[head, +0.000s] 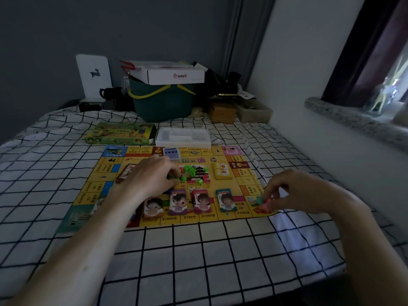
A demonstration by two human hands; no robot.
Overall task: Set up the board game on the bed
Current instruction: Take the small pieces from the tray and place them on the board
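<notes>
Left hand [152, 180] pinching green pieces [187, 172] mid-board [240, 177]; right hand [287, 191] pinching tokens [266, 202] over its near-right corner.

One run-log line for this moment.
left hand: reaching into green pieces | right hand: pinching pink piece | board: on bed

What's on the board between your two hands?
In the head view, card stacks with cartoon faces lie between the left hand and right hand, on the board.
</notes>
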